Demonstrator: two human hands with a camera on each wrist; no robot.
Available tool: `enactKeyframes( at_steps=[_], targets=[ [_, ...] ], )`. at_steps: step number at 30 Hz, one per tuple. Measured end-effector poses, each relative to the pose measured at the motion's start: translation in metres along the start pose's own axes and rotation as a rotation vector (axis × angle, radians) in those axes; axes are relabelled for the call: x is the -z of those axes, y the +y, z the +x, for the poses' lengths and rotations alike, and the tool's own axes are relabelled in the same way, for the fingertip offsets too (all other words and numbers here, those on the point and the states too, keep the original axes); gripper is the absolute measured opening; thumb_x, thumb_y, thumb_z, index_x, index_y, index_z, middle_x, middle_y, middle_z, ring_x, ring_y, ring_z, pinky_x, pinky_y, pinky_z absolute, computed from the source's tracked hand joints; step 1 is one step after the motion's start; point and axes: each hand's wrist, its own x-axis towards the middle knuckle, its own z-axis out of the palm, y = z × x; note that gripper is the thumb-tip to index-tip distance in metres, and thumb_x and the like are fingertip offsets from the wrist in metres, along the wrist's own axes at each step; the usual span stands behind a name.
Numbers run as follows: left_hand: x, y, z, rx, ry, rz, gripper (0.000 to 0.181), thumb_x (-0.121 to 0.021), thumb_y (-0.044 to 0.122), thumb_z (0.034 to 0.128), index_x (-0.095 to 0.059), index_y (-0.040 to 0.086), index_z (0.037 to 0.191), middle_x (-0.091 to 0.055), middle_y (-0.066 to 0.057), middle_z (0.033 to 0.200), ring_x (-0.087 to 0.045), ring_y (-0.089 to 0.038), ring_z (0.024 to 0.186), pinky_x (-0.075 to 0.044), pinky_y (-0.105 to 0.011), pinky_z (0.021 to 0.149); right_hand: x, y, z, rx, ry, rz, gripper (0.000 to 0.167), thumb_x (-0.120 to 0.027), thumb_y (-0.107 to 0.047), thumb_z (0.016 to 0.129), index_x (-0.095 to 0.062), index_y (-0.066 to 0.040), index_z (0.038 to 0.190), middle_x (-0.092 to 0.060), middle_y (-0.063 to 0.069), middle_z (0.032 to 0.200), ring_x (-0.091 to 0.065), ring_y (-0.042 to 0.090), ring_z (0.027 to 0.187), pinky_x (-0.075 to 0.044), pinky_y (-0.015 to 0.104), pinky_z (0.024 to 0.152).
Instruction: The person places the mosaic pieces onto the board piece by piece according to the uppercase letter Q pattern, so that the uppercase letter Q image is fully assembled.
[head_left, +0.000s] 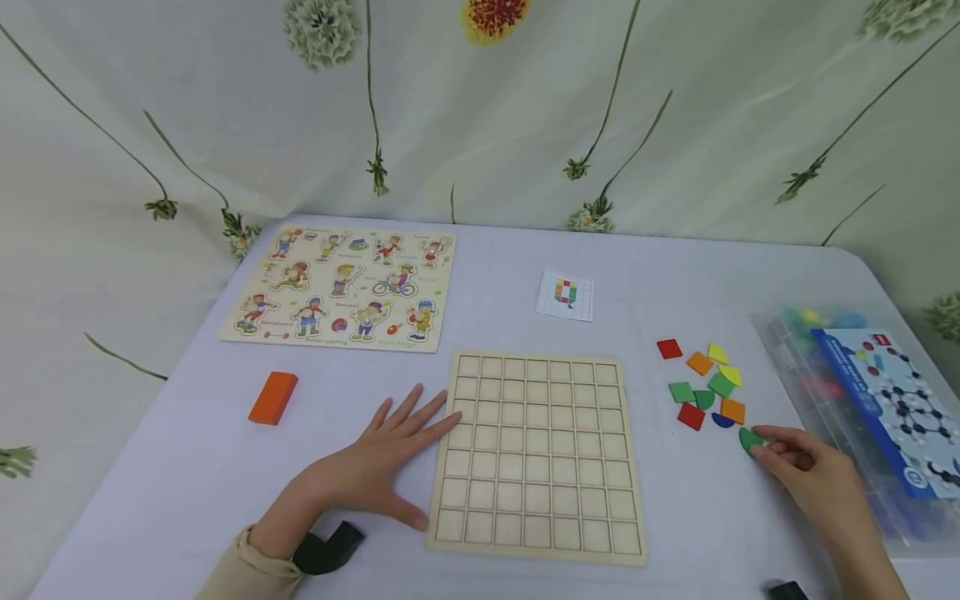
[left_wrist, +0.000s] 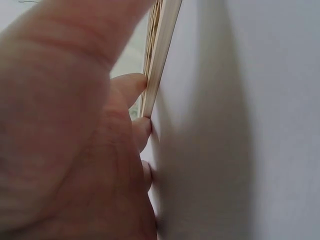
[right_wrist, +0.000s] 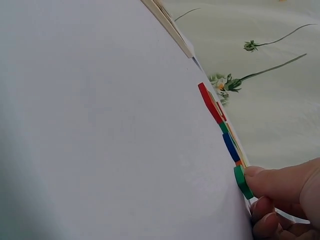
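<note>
A wooden grid board point(head_left: 536, 458) lies flat in front of me, its square cells bare. My left hand point(head_left: 375, 467) is spread, with thumb and fingertips touching the board's left edge; in the left wrist view fingers point(left_wrist: 132, 86) meet its side. On the right, my right hand point(head_left: 813, 471) pinches a green rounded tile point(head_left: 748, 442) between thumb and index finger, low over the cloth. The right wrist view shows the thumb against this green tile point(right_wrist: 243, 182). Just beyond are loose tiles: red point(head_left: 691, 417), orange point(head_left: 733, 411), blue point(head_left: 723, 421), plus several green and yellow ones.
A pattern card point(head_left: 565, 295) lies behind the board. At the back left is a picture puzzle board point(head_left: 341, 287), with an orange block point(head_left: 273, 398) before it. A clear plastic box point(head_left: 787, 367) bearing a blue booklet point(head_left: 892, 408) stands at the right edge.
</note>
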Motion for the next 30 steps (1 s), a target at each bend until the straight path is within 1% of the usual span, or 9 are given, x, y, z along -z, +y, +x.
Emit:
enactKeyframes(
  at_steps=[7,9,13,16,21,23,27,30],
  targets=[
    [0.002,0.004,0.001,0.034,-0.015,0.011,0.115,-0.077,0.060,0.0614,-0.017,0.021,0.151,0.001,-0.005,0.156,0.015,-0.030,0.138,0.007,-0.059,0.103,-0.003,-0.001,-0.001,0.055,0.032,-0.057,0.034,-0.066,-0.021,0.089,-0.062,-0.001,0.116,-0.056,0.011,0.091,-0.047,0.022,0.074,-0.041,0.019,0.051],
    [0.002,0.005,0.001,0.039,-0.017,0.020,0.115,-0.077,0.061,0.0613,-0.017,0.021,0.151,0.001,-0.004,0.156,0.015,-0.030,0.138,0.007,-0.058,0.103,-0.002,-0.003,-0.002,0.085,0.043,-0.076,0.032,-0.066,-0.019,0.089,-0.062,0.000,0.114,-0.056,0.012,0.090,-0.047,0.022,0.074,-0.040,0.018,0.051],
    [0.002,0.004,0.001,0.037,-0.016,0.015,0.115,-0.077,0.060,0.0612,-0.017,0.021,0.151,0.001,-0.004,0.156,0.015,-0.029,0.138,0.008,-0.059,0.103,0.000,-0.007,-0.005,0.161,0.062,-0.118,0.027,-0.067,-0.013,0.087,-0.062,0.001,0.110,-0.055,0.012,0.087,-0.047,0.023,0.072,-0.038,0.019,0.050],
    [0.001,0.004,0.001,0.034,-0.018,0.018,0.115,-0.077,0.060,0.0614,-0.016,0.022,0.151,0.001,-0.004,0.156,0.015,-0.029,0.138,0.008,-0.059,0.103,0.000,-0.010,-0.008,0.209,0.059,-0.133,0.024,-0.067,-0.009,0.086,-0.060,0.001,0.107,-0.057,0.014,0.088,-0.049,0.024,0.072,-0.038,0.018,0.050],
    [0.001,0.002,0.002,0.022,-0.013,0.032,0.116,-0.077,0.061,0.0614,-0.015,0.021,0.151,0.001,-0.005,0.156,0.015,-0.030,0.138,0.007,-0.059,0.103,0.001,-0.013,-0.009,0.260,0.045,-0.110,0.023,-0.067,-0.004,0.085,-0.056,0.000,0.105,-0.059,0.016,0.091,-0.052,0.025,0.075,-0.039,0.014,0.053],
    [0.001,0.002,0.002,0.018,-0.010,0.034,0.116,-0.077,0.061,0.0614,-0.016,0.021,0.151,0.001,-0.004,0.156,0.015,-0.030,0.138,0.007,-0.059,0.103,0.002,-0.013,-0.009,0.275,0.050,-0.097,0.022,-0.068,-0.003,0.084,-0.056,-0.001,0.103,-0.059,0.014,0.090,-0.052,0.021,0.074,-0.040,0.012,0.055],
    [0.002,0.004,0.002,0.021,-0.014,0.032,0.116,-0.078,0.059,0.0616,-0.016,0.020,0.151,0.001,-0.004,0.156,0.015,-0.030,0.138,0.007,-0.059,0.103,0.002,-0.013,-0.010,0.288,0.059,-0.080,0.018,-0.068,-0.003,0.084,-0.058,-0.001,0.099,-0.062,0.014,0.089,-0.051,0.007,0.068,-0.041,0.011,0.055],
    [0.002,0.005,0.001,0.026,-0.015,0.027,0.115,-0.080,0.056,0.0615,-0.017,0.019,0.151,0.001,-0.005,0.156,0.014,-0.030,0.138,0.007,-0.059,0.103,0.004,-0.016,-0.012,0.319,0.059,-0.062,0.014,-0.069,-0.004,0.084,-0.059,-0.002,0.093,-0.064,0.015,0.089,-0.051,0.000,0.065,-0.043,0.010,0.055]
  ],
)
